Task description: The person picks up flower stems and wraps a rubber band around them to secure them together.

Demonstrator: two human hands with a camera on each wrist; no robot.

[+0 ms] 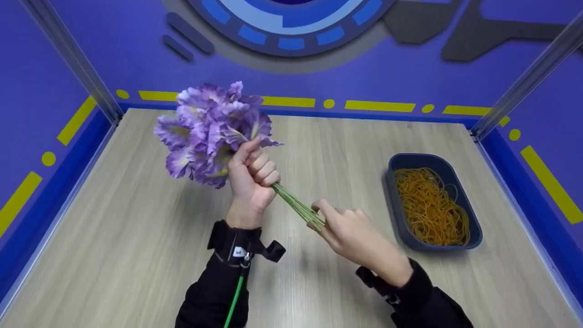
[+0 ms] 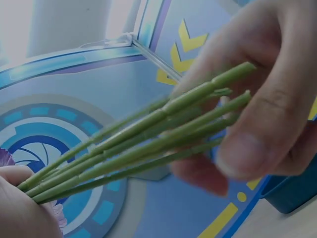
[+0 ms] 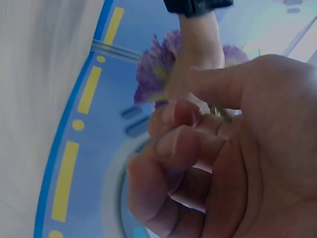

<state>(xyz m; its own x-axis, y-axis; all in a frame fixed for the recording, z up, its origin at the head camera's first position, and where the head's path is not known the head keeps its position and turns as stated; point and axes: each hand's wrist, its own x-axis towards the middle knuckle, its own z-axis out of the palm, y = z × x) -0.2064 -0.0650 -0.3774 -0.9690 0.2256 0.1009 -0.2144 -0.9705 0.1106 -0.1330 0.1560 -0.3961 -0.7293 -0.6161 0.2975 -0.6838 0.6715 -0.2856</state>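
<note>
A bunch of purple artificial flowers [image 1: 209, 132] is held off the table, tilted with its heads to the upper left. My left hand [image 1: 253, 175] grips it just below the blooms, fingers wrapped round the stems. The green stems [image 1: 294, 202] run down to the right, where my right hand [image 1: 353, 232] has thumb and index finger round their lower ends. In the left wrist view the stem ends [image 2: 168, 107] fan out slightly beside the right thumb [image 2: 262, 134]. Curled fingers [image 3: 148, 188] fill the right wrist view and mostly hide the stems there.
To the right of my right hand, a dark blue-grey tub [image 1: 396, 205] holds a tangle of yellow-brown rubber bands [image 1: 430, 207]. Blue printed panels [image 1: 300, 86] wall in the wooden table [image 1: 136, 218] at the back and on both sides.
</note>
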